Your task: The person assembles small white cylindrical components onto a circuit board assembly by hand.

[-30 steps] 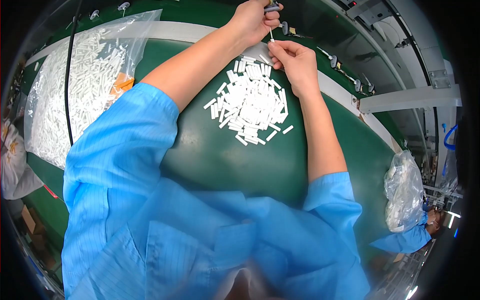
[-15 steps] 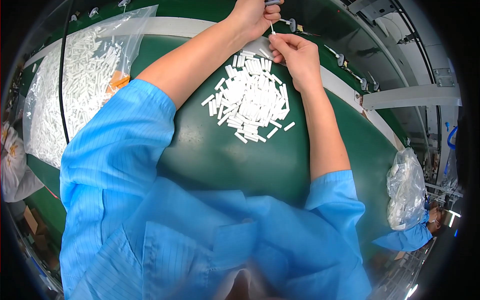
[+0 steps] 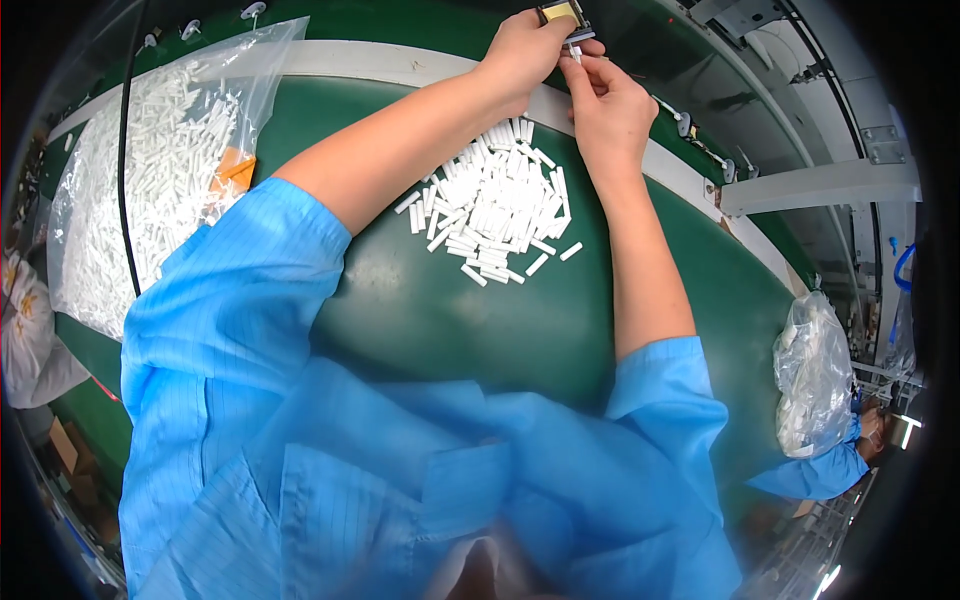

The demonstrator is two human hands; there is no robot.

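At the far edge of the green table, my left hand point(image 3: 520, 58) is closed around a small dark device with a yellowish face point(image 3: 562, 13). My right hand point(image 3: 612, 112) pinches a small white piece point(image 3: 574, 52) against the near side of that device; the fingers partly hide it, so I cannot tell whether it is attached. Just nearer than both hands lies a loose pile of short white tubes point(image 3: 495, 200) on the tabletop point(image 3: 430, 320). My left wrist passes over the pile's far edge.
A large clear bag of white tubes point(image 3: 140, 190) with an orange label point(image 3: 233, 170) lies at the left. Beyond the pale rail point(image 3: 400, 62) sit several small parts point(image 3: 685, 125). A black cable point(image 3: 125, 150) hangs at left. Another clear bag point(image 3: 812, 380) and a person's blue sleeve point(image 3: 820, 475) are at right.
Both hands have shifted slightly to the right. My left hand has turned the device so its yellowish face shows, and my right fingers now meet its near side.
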